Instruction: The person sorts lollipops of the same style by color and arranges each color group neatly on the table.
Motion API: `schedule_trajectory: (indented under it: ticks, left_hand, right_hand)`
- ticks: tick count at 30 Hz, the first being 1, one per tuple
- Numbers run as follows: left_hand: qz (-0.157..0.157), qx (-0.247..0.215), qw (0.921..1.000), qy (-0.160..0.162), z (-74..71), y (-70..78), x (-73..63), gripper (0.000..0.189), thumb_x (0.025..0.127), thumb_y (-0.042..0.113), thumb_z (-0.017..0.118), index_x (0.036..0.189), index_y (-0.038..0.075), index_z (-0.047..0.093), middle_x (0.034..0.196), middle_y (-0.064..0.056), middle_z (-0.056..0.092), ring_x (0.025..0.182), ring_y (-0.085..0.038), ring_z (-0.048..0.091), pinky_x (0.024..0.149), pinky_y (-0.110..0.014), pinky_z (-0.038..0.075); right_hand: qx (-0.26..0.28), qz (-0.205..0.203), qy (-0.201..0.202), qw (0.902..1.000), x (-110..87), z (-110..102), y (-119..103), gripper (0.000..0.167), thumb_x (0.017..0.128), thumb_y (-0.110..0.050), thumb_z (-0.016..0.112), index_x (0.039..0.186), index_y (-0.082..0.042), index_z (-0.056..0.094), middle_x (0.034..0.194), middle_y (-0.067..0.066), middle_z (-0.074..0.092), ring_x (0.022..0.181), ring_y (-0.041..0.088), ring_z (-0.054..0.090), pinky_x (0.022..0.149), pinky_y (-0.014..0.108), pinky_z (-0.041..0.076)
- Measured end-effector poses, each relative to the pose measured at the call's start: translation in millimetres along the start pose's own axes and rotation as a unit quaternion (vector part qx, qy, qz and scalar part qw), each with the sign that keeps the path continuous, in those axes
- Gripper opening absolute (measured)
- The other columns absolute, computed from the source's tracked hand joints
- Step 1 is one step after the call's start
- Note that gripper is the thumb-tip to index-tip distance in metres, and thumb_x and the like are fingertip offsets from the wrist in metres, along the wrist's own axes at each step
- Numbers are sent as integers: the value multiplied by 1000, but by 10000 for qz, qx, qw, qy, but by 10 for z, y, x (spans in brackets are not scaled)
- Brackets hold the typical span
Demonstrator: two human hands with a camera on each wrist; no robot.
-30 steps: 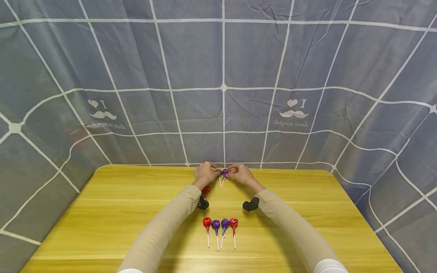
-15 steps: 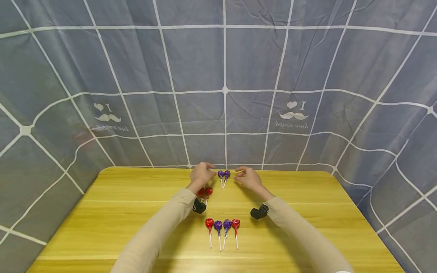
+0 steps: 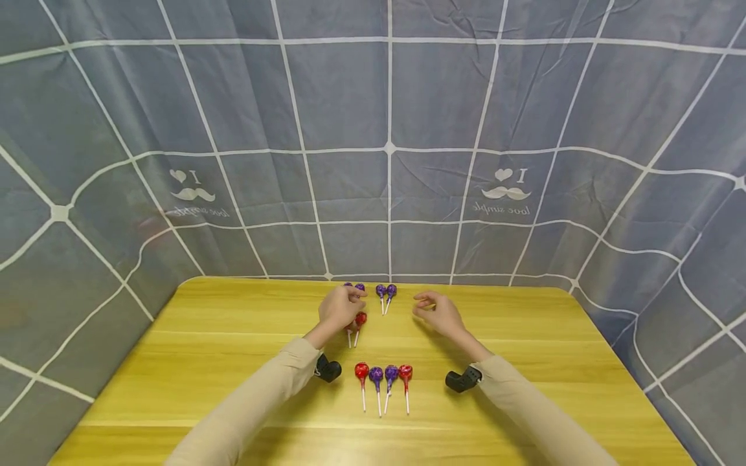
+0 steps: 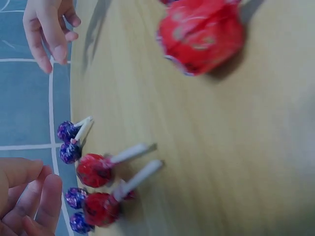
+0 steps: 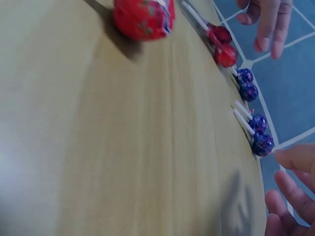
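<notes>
My left hand [image 3: 340, 309] hovers with loosely bent fingers over the back left of the table, holding nothing. It partly covers a pair of red lollipops [image 3: 361, 318] and a purple pair [image 3: 359, 287] behind them. To its right, another two purple lollipops [image 3: 391, 290] lie side by side near the back edge, sticks pointing toward me. My right hand [image 3: 440, 314], fingers relaxed and apart from these, is above the table to their right. In the right wrist view its fingers [image 5: 290, 194] show with nothing between them.
Closer to me, several lollipops lie in a row: a red one [image 3: 362, 371] at each end and purple ones [image 3: 391, 373] between. The wooden table [image 3: 233, 336] meets a grey grid-patterned curtain [image 3: 344, 194] at the back.
Both hands have let go of the middle purple pair and drawn apart, left hand leftward, right hand rightward. The red pair and the other purple pair show more from behind the left hand.
</notes>
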State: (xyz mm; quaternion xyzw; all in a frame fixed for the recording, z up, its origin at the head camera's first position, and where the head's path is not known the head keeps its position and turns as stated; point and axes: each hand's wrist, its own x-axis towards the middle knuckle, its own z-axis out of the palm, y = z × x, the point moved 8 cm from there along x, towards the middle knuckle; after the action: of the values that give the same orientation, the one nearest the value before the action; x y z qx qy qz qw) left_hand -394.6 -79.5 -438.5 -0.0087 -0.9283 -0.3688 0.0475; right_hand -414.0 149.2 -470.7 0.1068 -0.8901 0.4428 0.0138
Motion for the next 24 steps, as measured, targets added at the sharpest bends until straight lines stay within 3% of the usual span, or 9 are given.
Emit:
schedule_trajectory:
  ticks: [5,13,19,24]
  left_hand:
    - [-58,-181,9998,-43,-46,-89,-105,21,86,16,68,105,12,75,85,-4,75,43,-7,46,41,-21,22]
    - [-220,-945,9949,-275,-60,-229,-288,19,87,15,66,103,7,75,85,-9,75,57,-18,66,42,-20,36]
    - [-107,-967,9943,-436,-45,-263,-478,18,87,15,67,102,9,75,90,-9,74,53,-21,65,39,-21,33]
    - [-12,-1101,9915,-690,14,-269,-644,20,87,16,68,105,8,74,87,-6,73,46,-21,61,39,-22,37]
  right_hand:
    - [127,-32,-93,9999,-100,-15,-23,30,83,-7,71,112,1,67,96,17,71,59,16,61,50,22,45]
    - [180,-144,-306,9993,-303,21,-61,28,84,-7,71,111,1,67,95,16,70,59,16,60,49,21,43]
    - [549,-34,-504,9972,-458,88,-63,28,84,-7,71,111,1,66,95,16,69,59,17,61,49,20,43]
    - [544,-84,-760,9956,-580,139,-98,29,85,-12,71,111,-1,66,97,15,69,60,16,61,49,20,43]
